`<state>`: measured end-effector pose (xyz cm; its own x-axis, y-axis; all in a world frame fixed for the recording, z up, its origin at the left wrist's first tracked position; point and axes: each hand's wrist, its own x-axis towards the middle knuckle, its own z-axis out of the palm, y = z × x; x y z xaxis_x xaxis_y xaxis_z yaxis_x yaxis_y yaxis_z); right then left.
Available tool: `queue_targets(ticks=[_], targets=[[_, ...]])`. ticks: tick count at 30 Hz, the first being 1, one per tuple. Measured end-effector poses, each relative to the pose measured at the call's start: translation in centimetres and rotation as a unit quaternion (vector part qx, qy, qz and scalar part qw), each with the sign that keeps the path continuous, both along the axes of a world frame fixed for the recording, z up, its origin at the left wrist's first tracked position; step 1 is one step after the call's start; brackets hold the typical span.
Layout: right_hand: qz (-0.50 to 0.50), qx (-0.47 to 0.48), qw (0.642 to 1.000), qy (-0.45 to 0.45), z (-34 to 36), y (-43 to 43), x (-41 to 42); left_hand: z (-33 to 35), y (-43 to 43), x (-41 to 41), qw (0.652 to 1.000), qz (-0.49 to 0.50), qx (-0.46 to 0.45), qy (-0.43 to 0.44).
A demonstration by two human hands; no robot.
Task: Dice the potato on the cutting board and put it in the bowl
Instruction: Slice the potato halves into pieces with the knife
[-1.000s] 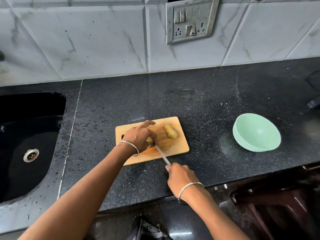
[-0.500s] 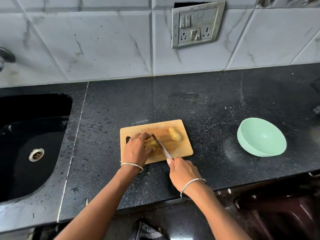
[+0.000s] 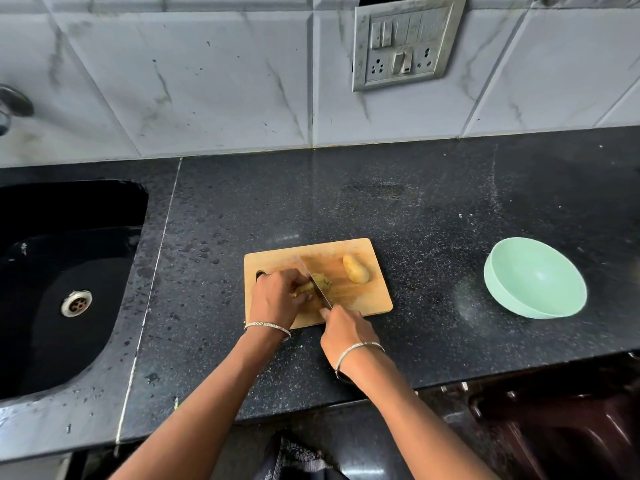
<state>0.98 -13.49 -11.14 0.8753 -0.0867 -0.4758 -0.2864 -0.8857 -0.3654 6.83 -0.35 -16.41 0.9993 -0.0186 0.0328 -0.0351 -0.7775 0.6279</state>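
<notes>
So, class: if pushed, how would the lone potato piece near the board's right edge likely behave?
The potato piece looks rounded and oblong, so it would probably rock or roll rather than slide straight. Its pale, seemingly peeled surface may be slippery to pinch. It looks solid, so likely stiff.

Black speckled counter, sink and tiled wall.
The dark stone countertop (image 3: 415, 202) is flecked with water drops and runs up to a wall of pale marbled tiles (image 3: 207, 81). A metal switch-and-socket panel (image 3: 403, 43) is set in the tiles. On the left a black sink (image 3: 45, 348) holds a round steel drain (image 3: 76, 303), with part of a tap (image 3: 12, 105) above it. A dark maroon object (image 3: 571, 438) lies below the counter's front edge at right.
</notes>
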Motion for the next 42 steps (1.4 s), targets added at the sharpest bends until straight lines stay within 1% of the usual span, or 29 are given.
queue_targets(ticks=[6, 12, 20, 26, 32, 39, 42], targets=[[0.003, -0.027, 0.999, -0.020, -1.5, 0.8, 0.2, 0.1, -0.1, -0.3, 1.000, -0.004, -0.013, -0.007], [0.020, -0.041, 0.999, -0.018, -1.8, 0.9, -0.5, 1.0, -0.1, -0.1, 0.999, -0.034, 0.014, 0.005], [0.016, -0.047, 0.998, -0.025, -1.6, 0.5, -1.1, 1.2, 0.0, -0.3, 0.999, -0.039, 0.028, -0.001], [0.014, -0.038, 0.999, -0.016, -0.7, -1.3, -3.4, 1.4, 0.1, -0.3, 1.000, -0.021, -0.004, 0.018], [0.010, -0.036, 0.998, -0.056, 1.2, -1.8, -4.3, 1.3, 0.3, -0.7, 0.999, 0.011, -0.026, 0.023], [0.021, -0.037, 0.998, -0.049, 0.5, -0.6, -3.5, 0.4, 0.3, -1.9, 0.999, 0.035, -0.031, -0.017], [0.019, -0.035, 0.998, -0.042, 0.3, -0.4, -3.1, 0.4, 0.2, -2.0, 0.999, 0.039, -0.030, -0.020]])
